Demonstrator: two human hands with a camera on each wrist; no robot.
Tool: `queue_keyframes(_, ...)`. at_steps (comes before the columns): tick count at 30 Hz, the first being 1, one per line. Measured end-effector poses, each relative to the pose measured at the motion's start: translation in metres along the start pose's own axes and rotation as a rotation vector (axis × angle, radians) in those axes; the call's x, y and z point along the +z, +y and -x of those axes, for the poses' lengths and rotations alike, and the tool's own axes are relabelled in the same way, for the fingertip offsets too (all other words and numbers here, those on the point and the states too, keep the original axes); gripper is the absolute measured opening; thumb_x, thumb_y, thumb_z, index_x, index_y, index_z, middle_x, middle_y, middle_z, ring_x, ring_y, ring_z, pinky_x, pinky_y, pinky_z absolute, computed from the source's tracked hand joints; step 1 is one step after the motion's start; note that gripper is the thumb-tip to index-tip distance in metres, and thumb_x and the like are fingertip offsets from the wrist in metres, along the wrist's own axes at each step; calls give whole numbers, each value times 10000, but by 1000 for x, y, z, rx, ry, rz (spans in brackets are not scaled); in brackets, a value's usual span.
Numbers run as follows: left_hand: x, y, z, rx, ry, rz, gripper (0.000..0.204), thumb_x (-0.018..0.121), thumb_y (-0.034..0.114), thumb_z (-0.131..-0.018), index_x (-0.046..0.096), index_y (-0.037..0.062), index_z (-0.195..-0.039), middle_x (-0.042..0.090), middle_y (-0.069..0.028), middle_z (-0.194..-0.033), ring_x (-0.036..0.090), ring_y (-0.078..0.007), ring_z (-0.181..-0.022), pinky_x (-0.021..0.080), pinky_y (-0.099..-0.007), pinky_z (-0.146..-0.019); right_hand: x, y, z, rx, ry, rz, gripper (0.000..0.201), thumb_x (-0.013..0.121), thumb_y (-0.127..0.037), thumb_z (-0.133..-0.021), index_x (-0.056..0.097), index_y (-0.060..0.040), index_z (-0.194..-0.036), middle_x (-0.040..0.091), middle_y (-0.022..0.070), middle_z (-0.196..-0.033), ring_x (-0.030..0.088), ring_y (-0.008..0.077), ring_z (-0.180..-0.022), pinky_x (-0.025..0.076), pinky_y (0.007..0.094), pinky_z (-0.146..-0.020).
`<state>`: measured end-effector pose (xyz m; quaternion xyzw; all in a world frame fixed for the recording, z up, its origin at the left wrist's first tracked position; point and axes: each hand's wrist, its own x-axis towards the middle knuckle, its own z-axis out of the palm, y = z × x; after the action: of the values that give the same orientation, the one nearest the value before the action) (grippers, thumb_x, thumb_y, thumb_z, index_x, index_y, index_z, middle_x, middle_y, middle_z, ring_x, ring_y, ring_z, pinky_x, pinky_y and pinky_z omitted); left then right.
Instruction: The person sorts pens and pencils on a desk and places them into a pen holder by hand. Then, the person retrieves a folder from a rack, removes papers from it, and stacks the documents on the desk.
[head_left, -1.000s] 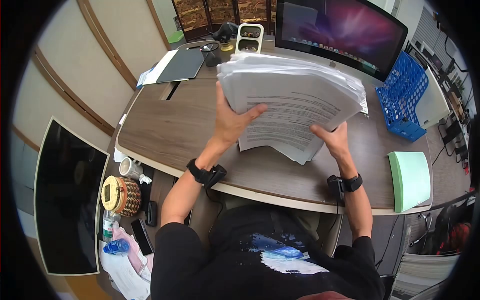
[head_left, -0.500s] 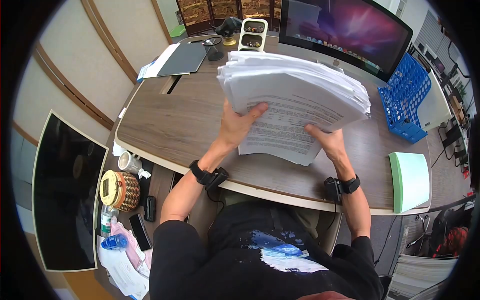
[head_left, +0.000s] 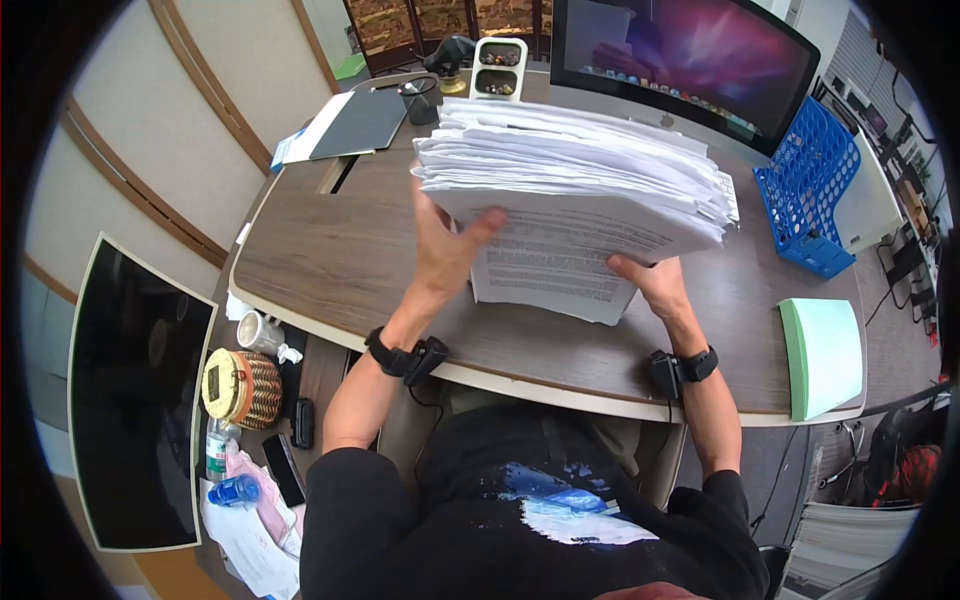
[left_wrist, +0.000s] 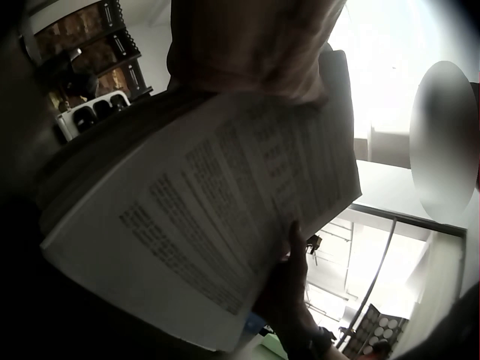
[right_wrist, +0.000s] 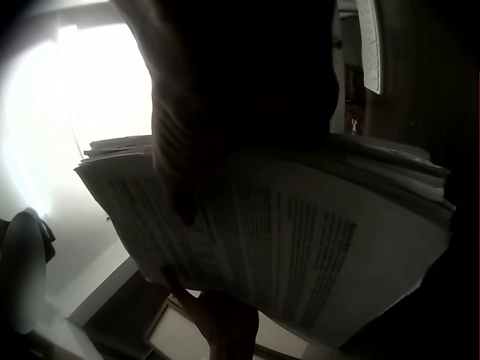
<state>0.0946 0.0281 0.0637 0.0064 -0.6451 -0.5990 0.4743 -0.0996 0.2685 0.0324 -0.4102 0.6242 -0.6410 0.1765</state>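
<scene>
A thick stack of printed paper (head_left: 560, 250) stands on its edge over the desk, its upper part leaning toward me. My left hand (head_left: 445, 250) grips the stack's left side, thumb across the printed front sheet and the other fingers hidden behind. On the right side, my right hand (head_left: 660, 287) holds it the same way, thumb on the front page. The sheet edges along the top are uneven and spread. In the left wrist view the printed page (left_wrist: 202, 210) faces the camera, and the right wrist view shows the page (right_wrist: 300, 247) bowed between both hands.
Behind the stack stand a monitor (head_left: 690, 70), a mesh pen cup (head_left: 420, 100) and a two-part tray (head_left: 498, 68). A blue file rack (head_left: 805, 190) and a green-sided paper stack (head_left: 822, 358) are on the right. Left lie a dark folder (head_left: 360, 125) and a woven basket (head_left: 242, 388).
The stack's top has tipped toward me, so more of its layered upper edges shows. Both hands keep their grip, and the left has shifted slightly left and down.
</scene>
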Motion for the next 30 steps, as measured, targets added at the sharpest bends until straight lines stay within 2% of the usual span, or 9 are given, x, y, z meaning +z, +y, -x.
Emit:
queue_keyframes(3, 16, 54, -21, 198, 71, -60, 857, 886, 346, -927, 402, 66, -1576, 550, -123, -1418, 569, -221, -1322, 474, -420, -1152, 1, -1, 3, 46, 27, 131, 547, 930, -188, -862, 723, -16, -1339, 752, 124, -1257, 705, 237, -1148, 588, 401, -985)
queue_keyframes(10, 32, 80, -32, 106, 64, -115, 632, 723, 304, -1031, 468, 48, -1550, 540, -137, -1391, 551, -197, -1260, 482, -369, -1074, 20, -31, 8, 13, 78, 210, 573, 913, -123, -866, 693, -3, -1382, 718, 131, -1332, 662, 245, -1202, 549, 404, -1053)
queue_keyframes(13, 31, 77, -35, 72, 69, -122, 553, 635, 253, -1057, 516, 40, -1553, 509, -71, -1525, 496, -161, -1356, 361, -344, -1189, 18, -38, 1, 137, 23, 94, 571, 916, -119, -874, 695, -7, -1388, 715, 135, -1351, 660, 248, -1226, 554, 408, -1050)
queue_keyframes(19, 23, 69, -37, 92, 36, -51, 517, 612, 232, -1088, 518, 63, -1568, 515, -67, -1535, 502, -138, -1370, 363, -331, -1194, 3, 19, 3, -83, 25, 137, 558, 903, -153, -911, 694, -21, -1410, 736, 131, -1308, 690, 265, -1171, 554, 403, -1066)
queue_keyframes(21, 21, 64, -41, 180, 58, -129, 607, 668, 308, -1080, 464, 26, -1577, 553, -152, -1455, 546, -186, -1330, 458, -344, -1132, -6, 43, -3, -422, 82, 556, 499, 876, -139, -937, 708, -28, -1393, 740, 124, -1293, 684, 262, -1170, 556, 401, -1059)
queue_keyframes(22, 21, 69, -43, 182, 61, -129, 607, 668, 308, -1080, 464, 26, -1577, 553, -152, -1455, 546, -186, -1330, 458, -344, -1132, 16, -8, 1, -131, 107, 161, 424, 835, -133, -978, 719, -17, -1368, 757, 123, -1257, 698, 248, -1153, 573, 399, -1031)
queue_keyframes(24, 22, 84, -47, 30, -91, -50, 755, 721, 316, -1069, 330, 9, -1638, 617, -193, -1403, 629, -225, -1279, 520, -358, -1088, 20, -44, -2, -3, 56, 56, 388, 817, -170, -1008, 728, 23, -1332, 778, 132, -1206, 737, 213, -1085, 602, 366, -957)
queue_keyframes(28, 17, 51, -59, -152, -130, -79, 921, 799, 145, -1018, 185, 20, -1692, 652, -271, -1413, 680, -283, -1293, 581, -380, -1079, 13, -37, -9, 255, -60, -219, 441, 785, -228, -1040, 712, 90, -1336, 779, 187, -1186, 760, 208, -1033, 621, 341, -887)
queue_keyframes(30, 3, 2, -48, -269, -161, -202, 897, 817, 153, -1002, 249, -14, -1676, 639, -266, -1458, 666, -286, -1325, 564, -385, -1102, 10, -20, -7, 324, -71, -200, 453, 773, -233, -1046, 704, 106, -1339, 778, 197, -1187, 763, 213, -1026, 624, 343, -880)
